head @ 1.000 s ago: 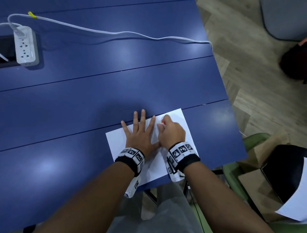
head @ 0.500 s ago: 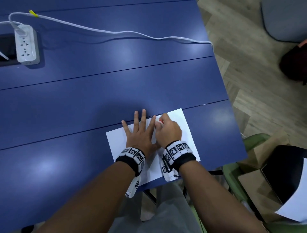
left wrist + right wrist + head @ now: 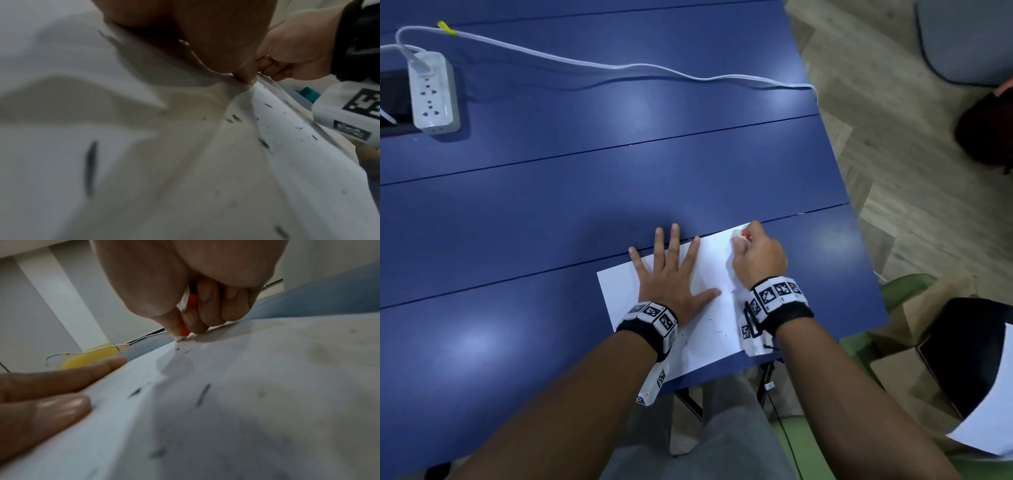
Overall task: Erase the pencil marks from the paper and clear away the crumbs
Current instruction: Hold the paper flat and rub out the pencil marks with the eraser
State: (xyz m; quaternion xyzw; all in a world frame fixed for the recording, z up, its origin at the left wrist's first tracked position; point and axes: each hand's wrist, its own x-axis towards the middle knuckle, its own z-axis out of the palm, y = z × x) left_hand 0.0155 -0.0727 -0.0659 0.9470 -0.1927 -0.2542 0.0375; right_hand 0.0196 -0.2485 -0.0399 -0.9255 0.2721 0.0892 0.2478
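A white sheet of paper (image 3: 717, 308) lies near the front right of the blue table (image 3: 551, 212). My left hand (image 3: 671, 274) lies flat on it with fingers spread, pressing it down. My right hand (image 3: 756, 255) pinches a small eraser (image 3: 745, 238) with an orange sleeve, its white tip (image 3: 180, 338) touching the paper near the far right corner. Dark eraser crumbs (image 3: 265, 142) are scattered over the paper (image 3: 246, 402), and more crumbs (image 3: 202, 394) lie near my right hand (image 3: 185, 288). My left hand's fingers (image 3: 51, 386) show at the left of the right wrist view.
A white power strip (image 3: 431, 92) sits at the far left, its cable (image 3: 619, 66) running across the back of the table to the right edge. A green chair (image 3: 904, 291), brown cardboard (image 3: 928, 308) and a black object with paper stand to the right, off the table.
My right hand with the eraser has moved right and farther out along the paper, away from my left hand. The left hand has stayed pressed on the sheet.
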